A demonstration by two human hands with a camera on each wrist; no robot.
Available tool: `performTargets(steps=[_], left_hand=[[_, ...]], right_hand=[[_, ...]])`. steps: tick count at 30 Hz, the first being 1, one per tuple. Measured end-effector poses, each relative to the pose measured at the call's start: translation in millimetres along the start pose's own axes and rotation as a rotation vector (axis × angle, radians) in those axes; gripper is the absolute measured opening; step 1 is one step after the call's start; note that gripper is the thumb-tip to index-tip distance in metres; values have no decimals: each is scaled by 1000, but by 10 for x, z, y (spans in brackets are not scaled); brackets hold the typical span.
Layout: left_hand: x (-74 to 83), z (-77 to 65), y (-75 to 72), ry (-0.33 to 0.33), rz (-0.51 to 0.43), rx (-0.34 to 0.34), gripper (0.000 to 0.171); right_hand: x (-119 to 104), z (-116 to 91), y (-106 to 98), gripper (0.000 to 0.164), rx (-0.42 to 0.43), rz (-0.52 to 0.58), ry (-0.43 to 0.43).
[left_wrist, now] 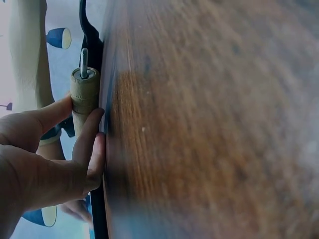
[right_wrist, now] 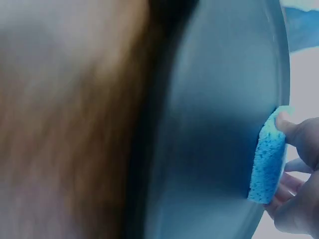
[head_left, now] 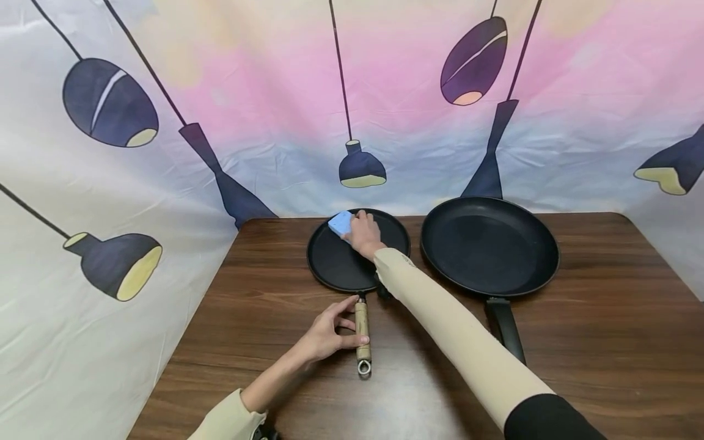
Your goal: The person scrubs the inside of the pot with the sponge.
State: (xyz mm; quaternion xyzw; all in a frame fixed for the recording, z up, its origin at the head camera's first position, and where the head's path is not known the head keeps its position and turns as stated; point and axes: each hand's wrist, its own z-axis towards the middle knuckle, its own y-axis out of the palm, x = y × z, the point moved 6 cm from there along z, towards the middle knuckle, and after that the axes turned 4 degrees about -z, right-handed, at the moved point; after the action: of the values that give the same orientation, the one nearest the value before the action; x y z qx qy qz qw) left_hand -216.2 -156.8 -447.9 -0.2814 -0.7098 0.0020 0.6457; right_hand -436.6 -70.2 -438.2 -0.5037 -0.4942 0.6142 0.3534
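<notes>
Head view: right hand (head_left: 365, 234) pinches a light-blue rectangular sponge (head_left: 340, 224) on a round black shallow pan (head_left: 337, 266) near the far edge of the brown wooden desk (head_left: 247, 293). Left hand (head_left: 326, 334) pinches that pan's pale cylindrical handle (head_left: 361, 321).

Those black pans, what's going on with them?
A person's right hand holds a blue sponge against the smaller black pan. The left hand pinches that pan's light handle between thumb and fingers. The bigger black pan rests beside it on the wooden table, with neither hand on it.
</notes>
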Motion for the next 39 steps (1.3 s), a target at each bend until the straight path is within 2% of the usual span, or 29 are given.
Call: performTargets(steps=[4,8,13,16,20,31,34,39], left_hand=[[-4,8,7,-7,-25,0,85],[-11,5,12,-21,-41,2,85],[-18,3,11,-45,-54,-7,86],[-17,13,3,-50,-57,-10,86],[-11,22,2,-49,-54,-15,86],[-38,9,8,-50,-62,-3,84],[-42,29,23,-39,-56,-14,84],[-18,57,41,-21,-38,-34,84]], right_hand=[[227,-29,-119,54,2,-42,48],[437,-87,-247,48,-34,-89,51],[586,-163,-383,40,-185,-66,-19],[605,-218,-437,48,-285,-44,-85],[626,-317,-479,67,-331,-29,-141],[472,-593,-366,71,-324,-25,-290],[383,-637,-308,71,-313,-16,-333],[158,-684,-173,67,-280,59,-449]])
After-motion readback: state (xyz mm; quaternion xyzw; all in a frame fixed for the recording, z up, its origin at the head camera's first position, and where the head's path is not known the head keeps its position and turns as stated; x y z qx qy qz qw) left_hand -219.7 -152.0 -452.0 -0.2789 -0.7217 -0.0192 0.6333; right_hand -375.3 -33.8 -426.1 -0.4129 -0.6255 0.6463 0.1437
